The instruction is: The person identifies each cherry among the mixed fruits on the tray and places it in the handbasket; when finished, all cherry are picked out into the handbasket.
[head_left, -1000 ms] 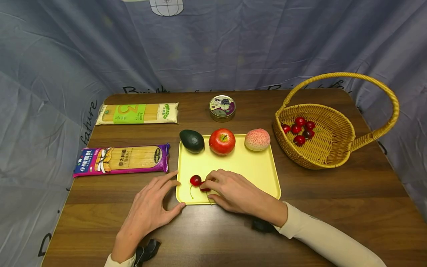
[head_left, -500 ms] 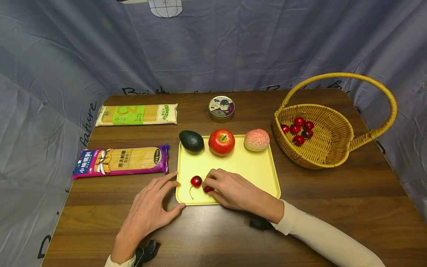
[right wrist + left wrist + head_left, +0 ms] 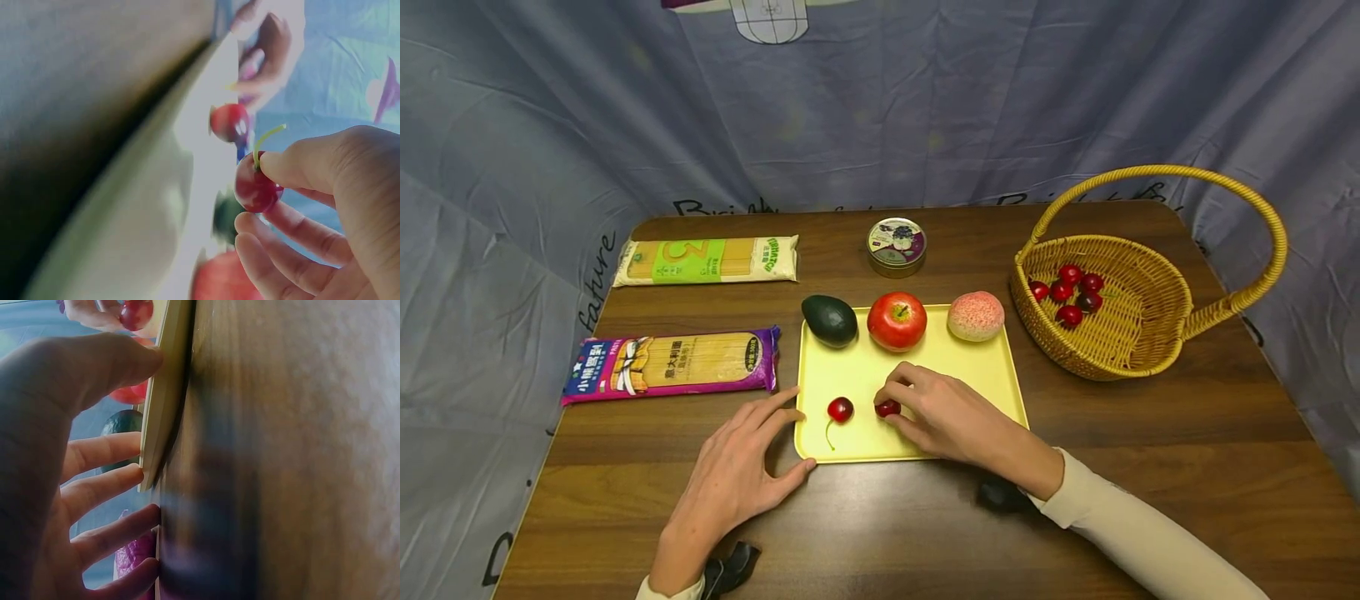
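Observation:
My right hand [image 3: 947,417] pinches a dark red cherry [image 3: 887,407] between thumb and fingers, over the yellow tray [image 3: 977,371]. In the right wrist view, this held cherry [image 3: 252,185] shows its green stem pointing up past the thumb. Another cherry [image 3: 840,409] with a stem lies on the tray's left part, between both hands. My left hand [image 3: 737,458] rests at the tray's lower left corner, thumb and fingers spread and touching its rim. Along the tray's far side sit a dark green avocado [image 3: 830,321], a red apple [image 3: 897,322] and a pinkish peach [image 3: 976,317].
A wicker basket [image 3: 1142,337] with a tall handle stands right of the tray, several cherries [image 3: 1070,315] inside. Left lie a purple spaghetti pack [image 3: 700,364] and a green-labelled noodle pack [image 3: 707,260]. Behind the tray is a round tin [image 3: 897,247]. Curtains surround the table.
My right hand has taken hold of the right-hand cherry and moved it rightward and slightly away from the tray's near edge. The left hand stays in place.

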A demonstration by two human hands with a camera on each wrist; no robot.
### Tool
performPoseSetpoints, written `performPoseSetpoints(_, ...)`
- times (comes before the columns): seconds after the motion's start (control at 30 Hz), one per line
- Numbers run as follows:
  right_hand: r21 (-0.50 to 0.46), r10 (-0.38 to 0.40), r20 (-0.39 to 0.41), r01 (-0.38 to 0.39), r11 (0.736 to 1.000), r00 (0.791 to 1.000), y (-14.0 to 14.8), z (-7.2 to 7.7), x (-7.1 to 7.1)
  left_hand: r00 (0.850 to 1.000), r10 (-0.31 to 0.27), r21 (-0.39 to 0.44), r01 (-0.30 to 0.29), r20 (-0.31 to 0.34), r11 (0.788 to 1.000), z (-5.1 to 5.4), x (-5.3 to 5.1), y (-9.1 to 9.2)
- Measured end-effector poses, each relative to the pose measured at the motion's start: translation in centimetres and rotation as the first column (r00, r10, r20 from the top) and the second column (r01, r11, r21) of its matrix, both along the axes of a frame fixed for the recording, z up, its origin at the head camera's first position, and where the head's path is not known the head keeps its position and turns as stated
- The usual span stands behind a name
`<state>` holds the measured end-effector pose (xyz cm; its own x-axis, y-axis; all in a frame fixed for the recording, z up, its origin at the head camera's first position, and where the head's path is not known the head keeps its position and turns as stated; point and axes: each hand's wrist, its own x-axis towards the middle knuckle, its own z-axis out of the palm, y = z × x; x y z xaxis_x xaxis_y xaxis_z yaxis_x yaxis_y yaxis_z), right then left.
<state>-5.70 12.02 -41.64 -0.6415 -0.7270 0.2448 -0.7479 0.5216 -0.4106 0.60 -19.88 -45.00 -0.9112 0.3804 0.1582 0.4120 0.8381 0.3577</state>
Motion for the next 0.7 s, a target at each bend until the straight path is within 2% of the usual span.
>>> performPoseSetpoints(0.2, -0.086, -0.039, -0.013, 0.037, 0.996, 0.999, 1.6, 0.8, -0.9, 1.0, 0.001, 0.004, -0.001, -0.006, 1.0, 0.0, 0.1, 0.0)
performPoseSetpoints(0.33, -0.104, -0.096, -0.042, 0.091, 0.99, 0.995, 3.0, 1.3, -1.3, 1.0, -0.001, 0.005, 0.001, -0.006, 1.0, -0.1, 0.2, 0.0)
performPoseSetpoints(0.5, -0.099, -0.18, -0.109, 0.17, 0.981, 0.978, 5.3, 2.1, -1.9, 1.0, -0.002, 0.006, 0.002, -0.011, 1.0, -0.1, 0.1, -0.1)
performPoseSetpoints(0.7, -0.121, -0.272, -0.143, 0.256, 0.959, 0.952, 8.2, 2.9, -2.4, 1.0, -0.005, 0.014, 0.005, -0.015, 1.0, -0.1, 0.0, -0.1)
